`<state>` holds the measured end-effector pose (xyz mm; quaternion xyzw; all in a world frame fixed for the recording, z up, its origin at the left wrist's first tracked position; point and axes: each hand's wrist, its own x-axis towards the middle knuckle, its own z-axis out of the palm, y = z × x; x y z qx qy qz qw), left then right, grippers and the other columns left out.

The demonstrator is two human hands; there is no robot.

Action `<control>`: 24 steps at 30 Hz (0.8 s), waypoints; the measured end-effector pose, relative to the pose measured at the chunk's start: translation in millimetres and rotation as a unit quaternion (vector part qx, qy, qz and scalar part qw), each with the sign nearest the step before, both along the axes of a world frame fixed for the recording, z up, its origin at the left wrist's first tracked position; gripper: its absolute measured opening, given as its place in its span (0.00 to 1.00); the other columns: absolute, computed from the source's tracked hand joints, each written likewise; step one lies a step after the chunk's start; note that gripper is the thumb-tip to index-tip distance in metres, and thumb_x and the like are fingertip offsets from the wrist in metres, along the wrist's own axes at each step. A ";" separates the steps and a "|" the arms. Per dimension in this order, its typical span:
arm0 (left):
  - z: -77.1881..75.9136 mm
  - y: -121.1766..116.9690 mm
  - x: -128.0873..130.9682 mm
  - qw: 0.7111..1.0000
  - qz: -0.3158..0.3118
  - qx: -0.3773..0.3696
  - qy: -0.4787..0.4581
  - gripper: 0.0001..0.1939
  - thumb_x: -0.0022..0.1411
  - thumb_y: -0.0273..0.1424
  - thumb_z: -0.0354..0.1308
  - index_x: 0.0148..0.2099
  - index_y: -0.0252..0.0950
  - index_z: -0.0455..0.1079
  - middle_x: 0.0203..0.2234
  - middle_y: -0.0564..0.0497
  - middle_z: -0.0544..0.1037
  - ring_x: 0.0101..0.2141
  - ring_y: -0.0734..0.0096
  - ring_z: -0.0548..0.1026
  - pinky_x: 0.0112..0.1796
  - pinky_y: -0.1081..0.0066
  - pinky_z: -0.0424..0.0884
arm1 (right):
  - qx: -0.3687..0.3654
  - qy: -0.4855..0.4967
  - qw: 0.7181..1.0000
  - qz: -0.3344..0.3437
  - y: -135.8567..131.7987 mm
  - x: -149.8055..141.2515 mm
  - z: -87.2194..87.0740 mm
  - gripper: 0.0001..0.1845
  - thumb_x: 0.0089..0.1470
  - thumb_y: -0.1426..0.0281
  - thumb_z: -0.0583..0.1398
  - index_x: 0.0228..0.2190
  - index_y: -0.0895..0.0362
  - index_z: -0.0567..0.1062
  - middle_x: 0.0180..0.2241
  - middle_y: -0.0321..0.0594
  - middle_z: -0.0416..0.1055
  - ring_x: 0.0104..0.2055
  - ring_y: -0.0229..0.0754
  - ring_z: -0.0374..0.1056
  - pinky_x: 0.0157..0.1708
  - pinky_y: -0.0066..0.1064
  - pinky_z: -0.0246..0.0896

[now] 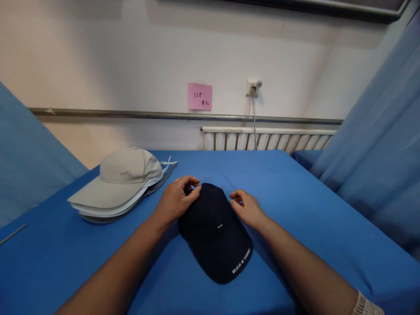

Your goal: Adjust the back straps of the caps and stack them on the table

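A dark navy baseball cap (pixel 213 223) lies on the blue-covered table in front of me, its brim pointing toward me and slightly right. White lettering runs along the brim's edge, and a small white mark sits on the front. My left hand (pixel 179 199) is closed on the cap's upper left edge, thumb and fingers bent around it. On the opposite side, my right hand (pixel 247 209) has its thumb and curled fingers drawn together beside the cap's upper right edge. Whatever those right fingertips hold, if anything, is too small to make out.
Several stacked caps, a beige one (pixel 123 175) on top, sit at the left of the blue table cover (pixel 321 236). A thin stick (pixel 13 234) lies at the far left edge. Behind are a radiator (pixel 265 139) and a plugged socket (pixel 253 87). Blue curtains (pixel 380 144) flank the table.
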<state>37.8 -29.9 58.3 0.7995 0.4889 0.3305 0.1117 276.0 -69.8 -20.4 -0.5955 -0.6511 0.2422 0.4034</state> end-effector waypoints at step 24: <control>3.0 65.7 22.2 0.995 -0.041 -0.017 -0.092 0.14 0.58 0.40 0.57 0.41 0.36 0.71 0.35 0.49 0.78 0.36 0.66 0.76 0.41 0.65 0.72 | 0.032 -0.183 0.980 -0.070 -9.4 9.6 8.7 0.06 0.58 0.68 0.58 0.30 0.57 0.72 0.30 0.41 0.74 0.29 0.39 0.67 0.30 0.30 0.55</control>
